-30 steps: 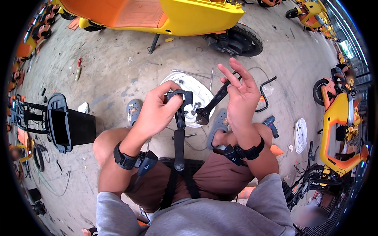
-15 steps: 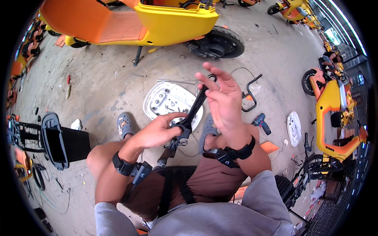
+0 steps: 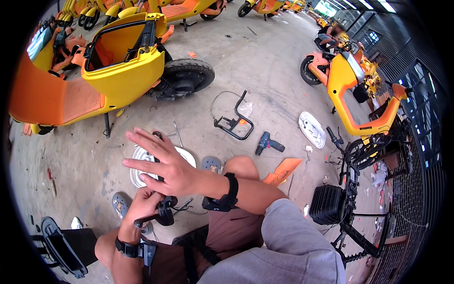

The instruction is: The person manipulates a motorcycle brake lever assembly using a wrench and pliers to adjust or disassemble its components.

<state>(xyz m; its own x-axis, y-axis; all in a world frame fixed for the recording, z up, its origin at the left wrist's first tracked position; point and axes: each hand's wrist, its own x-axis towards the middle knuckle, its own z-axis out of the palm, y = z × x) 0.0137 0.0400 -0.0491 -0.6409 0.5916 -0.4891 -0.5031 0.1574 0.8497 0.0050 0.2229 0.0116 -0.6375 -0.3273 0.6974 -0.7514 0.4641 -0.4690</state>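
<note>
My left hand (image 3: 145,202) is closed around a black brake lever assembly (image 3: 166,211), low in front of my knees. A black wrench (image 3: 158,135) rises from it; my right hand hides most of its length, and only the ring end and a little of the shaft show. My right hand (image 3: 166,166) is open, fingers spread toward the left, over the wrench; whether the palm touches it, I cannot tell. Behind my hands on the floor lies a white plastic tray (image 3: 187,156), its middle covered from sight. A thin metal rod (image 3: 178,134) lies beyond it.
A yellow-and-orange scooter (image 3: 127,80) stands at the far left. Right of my hands lie a bent black tube frame (image 3: 242,124), a cordless drill (image 3: 269,144), an orange panel (image 3: 283,171) and a white cover (image 3: 312,129). Another scooter (image 3: 347,102) and a person (image 3: 328,37) are farther right.
The view has turned to the right. My right hand has tilted over toward the left, its spread fingers now covering most of the wrench. My left hand keeps its hold.
</note>
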